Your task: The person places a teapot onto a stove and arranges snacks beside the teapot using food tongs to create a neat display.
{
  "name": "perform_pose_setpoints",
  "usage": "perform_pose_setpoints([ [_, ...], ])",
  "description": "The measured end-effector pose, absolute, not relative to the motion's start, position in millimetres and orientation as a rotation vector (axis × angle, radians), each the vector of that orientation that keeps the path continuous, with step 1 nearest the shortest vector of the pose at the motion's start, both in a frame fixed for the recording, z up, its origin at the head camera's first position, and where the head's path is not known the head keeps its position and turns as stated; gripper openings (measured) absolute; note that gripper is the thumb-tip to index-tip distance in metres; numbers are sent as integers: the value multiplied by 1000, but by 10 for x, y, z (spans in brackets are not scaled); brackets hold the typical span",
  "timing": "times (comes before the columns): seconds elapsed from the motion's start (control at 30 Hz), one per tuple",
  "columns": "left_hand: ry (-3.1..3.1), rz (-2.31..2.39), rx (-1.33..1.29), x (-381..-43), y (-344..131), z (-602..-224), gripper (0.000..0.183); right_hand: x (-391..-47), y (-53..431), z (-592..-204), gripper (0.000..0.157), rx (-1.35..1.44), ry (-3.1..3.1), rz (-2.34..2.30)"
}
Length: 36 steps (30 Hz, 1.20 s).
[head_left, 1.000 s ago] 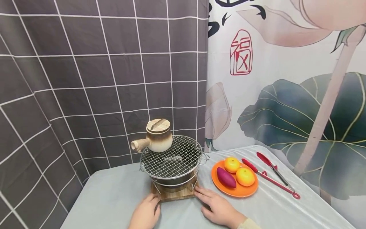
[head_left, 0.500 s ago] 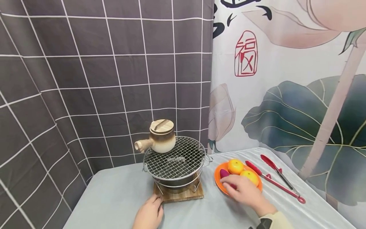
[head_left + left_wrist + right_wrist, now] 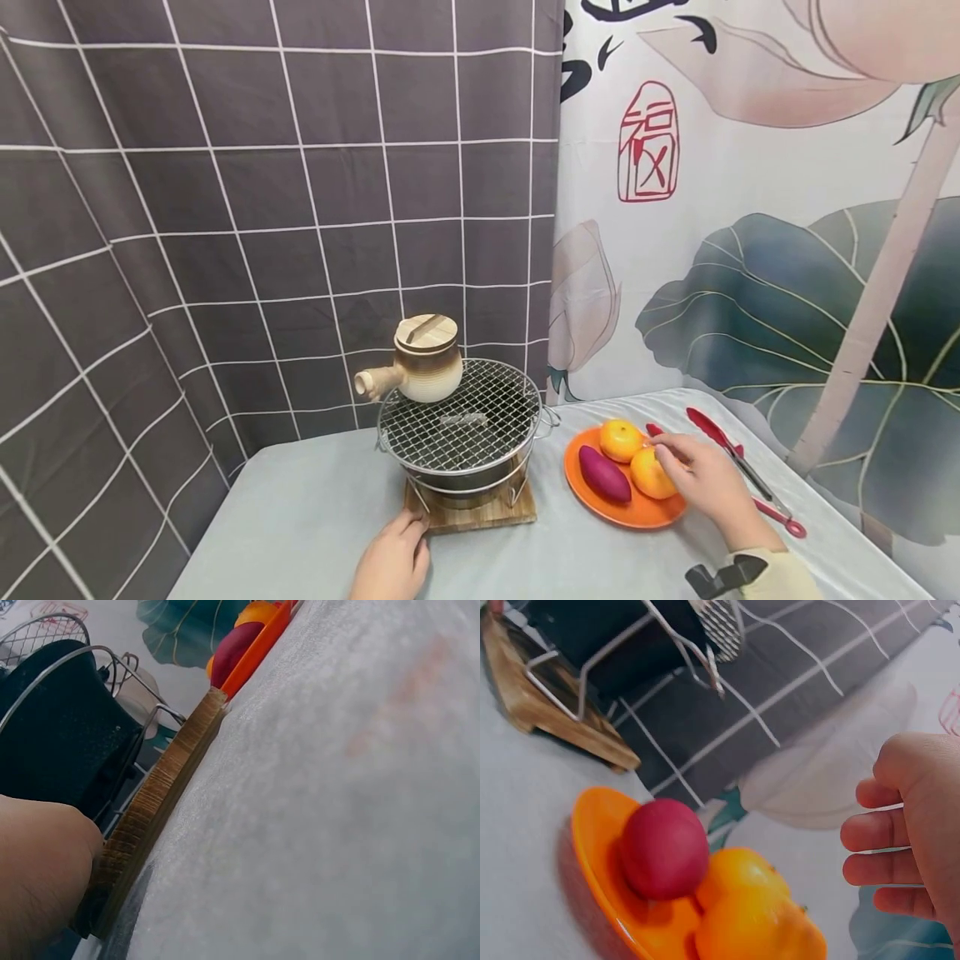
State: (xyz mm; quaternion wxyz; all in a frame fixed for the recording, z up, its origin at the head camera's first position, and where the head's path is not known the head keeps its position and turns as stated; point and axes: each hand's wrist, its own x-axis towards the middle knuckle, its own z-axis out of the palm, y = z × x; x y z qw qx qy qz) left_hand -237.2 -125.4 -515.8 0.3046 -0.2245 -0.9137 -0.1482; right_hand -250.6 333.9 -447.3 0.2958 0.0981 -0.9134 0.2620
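Observation:
My left hand (image 3: 393,557) rests its fingers at the left front corner of a wooden board (image 3: 487,517); in the left wrist view its fingertips are hidden. A round tabletop grill (image 3: 450,479) with wire mesh stands on that board. My right hand (image 3: 708,483) hovers with loosely bent fingers over the right side of an orange plate (image 3: 637,517), holding nothing in the right wrist view. On the plate are a purple sweet potato (image 3: 604,475) and two mandarins (image 3: 621,439). Red-tipped tongs (image 3: 708,425) lie beyond the hand, partly hidden by it.
A small clay teapot (image 3: 431,375) with a side handle and wooden lid sits at the mesh's back left. The grill has wire side handles (image 3: 550,418). Behind the table hang a grey grid curtain (image 3: 337,192) and a lotus-print curtain (image 3: 600,317).
My right hand has left the board's right corner, crossed over the sweet potato and moved right past the mandarins toward the tongs. My left hand has stayed at the board.

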Motion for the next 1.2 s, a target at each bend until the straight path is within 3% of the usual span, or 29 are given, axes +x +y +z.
perform_pose_setpoints([
  [0.23,-2358,-381,-608,-2376,-1237,-5181,21,-2517,3534,-4533,30,157,-2396,659],
  [0.57,-2352,-397,-617,-2394,-1233,-5216,21,-2577,3989,-4780,103,-84,-2603,634],
  [0.73,-2379,-414,-582,-2422,-1263,-5224,21,-2624,4262,-4887,123,-306,-2721,632],
  [1.2,-2381,-429,-555,-2411,-1254,-5219,20,-2581,4472,-5014,135,-509,-2866,483],
])
